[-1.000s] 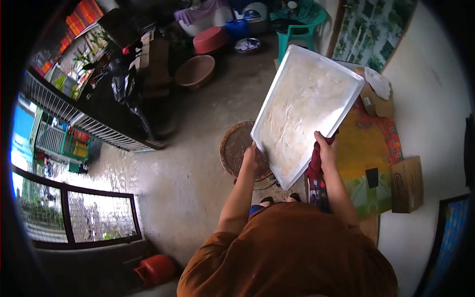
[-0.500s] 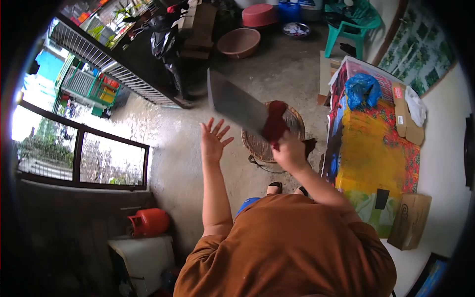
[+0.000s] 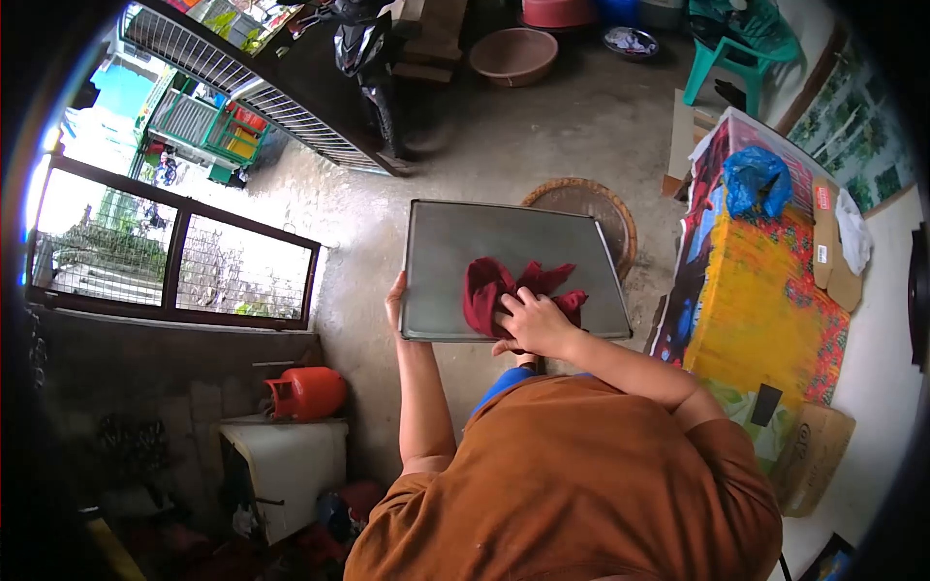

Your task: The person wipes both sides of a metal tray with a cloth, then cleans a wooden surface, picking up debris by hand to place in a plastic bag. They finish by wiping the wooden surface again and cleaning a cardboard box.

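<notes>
A flat grey rectangular tray (image 3: 436, 242) with a thin rim is held up in front of my body. My left hand (image 3: 396, 302) grips its left edge, with most of the fingers hidden behind it. A dark red cloth (image 3: 489, 290) lies bunched on the tray's face. My right hand (image 3: 531, 324) is on the cloth near the tray's lower edge, its fingers pressed into the fabric. Behind the tray, a round woven stool or basket top (image 3: 620, 223) is partly covered.
On the right stands a table with a yellow cover (image 3: 746, 310), a blue plastic bag (image 3: 758, 182) and cardboard. A red gas cylinder (image 3: 308, 394) is at the left. Farther off are a motorcycle (image 3: 373, 87), a brown basin (image 3: 513, 56) and a green chair (image 3: 741, 58).
The tray has turned from a steep tilt to face me. My left hand, earlier spread and empty, now holds its left edge. My right hand has moved with the cloth onto the tray's face.
</notes>
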Demonstrator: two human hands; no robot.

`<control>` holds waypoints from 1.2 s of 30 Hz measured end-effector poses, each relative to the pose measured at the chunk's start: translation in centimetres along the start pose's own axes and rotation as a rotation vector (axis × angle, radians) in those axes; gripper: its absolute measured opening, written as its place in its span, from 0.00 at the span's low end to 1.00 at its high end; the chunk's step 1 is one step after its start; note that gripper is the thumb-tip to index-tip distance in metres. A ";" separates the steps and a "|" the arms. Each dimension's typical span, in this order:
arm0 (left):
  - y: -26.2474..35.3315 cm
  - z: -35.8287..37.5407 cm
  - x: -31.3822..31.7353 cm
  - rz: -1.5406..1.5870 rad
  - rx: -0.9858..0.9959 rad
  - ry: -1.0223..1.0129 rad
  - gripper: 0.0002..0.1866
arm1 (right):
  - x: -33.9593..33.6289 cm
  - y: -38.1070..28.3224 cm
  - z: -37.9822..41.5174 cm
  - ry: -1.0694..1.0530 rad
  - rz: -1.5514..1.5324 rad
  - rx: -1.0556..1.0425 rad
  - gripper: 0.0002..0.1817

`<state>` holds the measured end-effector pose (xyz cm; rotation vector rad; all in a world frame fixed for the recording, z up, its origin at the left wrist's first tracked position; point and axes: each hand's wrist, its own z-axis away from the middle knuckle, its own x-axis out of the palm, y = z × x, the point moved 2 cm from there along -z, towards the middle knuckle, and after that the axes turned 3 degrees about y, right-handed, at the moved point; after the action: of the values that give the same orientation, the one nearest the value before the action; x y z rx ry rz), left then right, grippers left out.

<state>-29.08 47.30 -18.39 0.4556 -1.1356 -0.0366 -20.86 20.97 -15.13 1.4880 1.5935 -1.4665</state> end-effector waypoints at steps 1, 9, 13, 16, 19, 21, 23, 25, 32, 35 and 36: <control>0.1 0.0 0.5 -0.008 -0.020 0.011 0.21 | 0.9 -0.5 -1.3 0.059 -0.022 -0.007 0.31; 1.5 -1.4 0.3 -0.107 0.154 -0.083 0.25 | 5.6 -3.1 -14.7 0.269 -0.162 0.153 0.22; 2.8 -1.5 1.2 -0.242 -0.028 -0.002 0.26 | 6.7 0.6 -19.6 0.449 -0.040 0.429 0.22; 3.8 -2.6 -0.7 -0.431 -0.088 -0.083 0.27 | 7.6 6.5 -20.7 0.499 0.053 0.669 0.22; 3.7 -2.4 -0.3 -0.443 -0.095 -0.065 0.28 | 11.2 14.6 -16.2 0.427 0.027 1.013 0.21; 3.8 -2.5 -1.4 -0.447 -0.098 -0.026 0.29 | 12.6 18.5 -11.2 0.468 0.019 1.229 0.20; 3.9 -2.6 -2.1 -0.468 -0.092 0.003 0.30 | 13.6 20.2 -6.7 0.549 0.032 1.401 0.21; 4.0 -2.9 -1.9 -0.503 -0.072 0.016 0.32 | 13.4 18.9 -5.3 0.595 0.092 1.410 0.21; 4.5 -4.1 0.5 -0.429 -0.086 -0.016 0.45 | 8.7 1.8 -12.6 0.584 -0.115 0.538 0.17; 4.8 -4.2 0.1 -0.398 -0.104 -0.110 0.48 | 6.9 -3.9 -15.7 0.536 -0.141 0.232 0.17; 4.8 -4.6 -1.3 -0.451 -0.103 -0.143 0.48 | 6.8 -4.7 -16.6 0.544 -0.135 0.156 0.16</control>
<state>-26.52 53.49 -19.33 0.6166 -1.1448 -0.5254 -22.14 39.46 -14.70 2.0312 1.9539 -1.3506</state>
